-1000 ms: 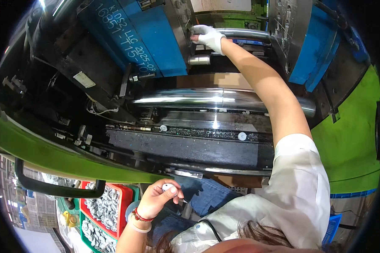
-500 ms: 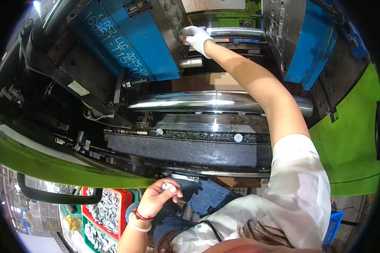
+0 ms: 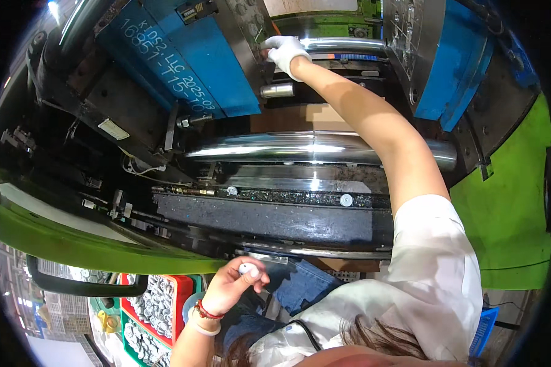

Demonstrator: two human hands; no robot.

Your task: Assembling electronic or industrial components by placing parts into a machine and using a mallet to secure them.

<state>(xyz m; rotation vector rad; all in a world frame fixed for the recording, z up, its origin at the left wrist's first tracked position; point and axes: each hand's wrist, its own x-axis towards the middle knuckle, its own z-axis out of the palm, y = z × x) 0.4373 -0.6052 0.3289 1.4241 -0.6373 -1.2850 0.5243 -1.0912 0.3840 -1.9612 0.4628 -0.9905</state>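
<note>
The head view looks down from the person's head, through the left of two fisheye lenses, upright and unmirrored. It faces forward and down into the open machine, with a thick steel bar (image 3: 288, 147) crossing mid-picture and blue blocks (image 3: 226, 67) at upper left and upper right. The white sleeve (image 3: 434, 269) and left hand (image 3: 226, 290) are close to the lens; the gloved right hand (image 3: 286, 55) is farther off, near the top. Edges curve toward a dark rim.
</note>
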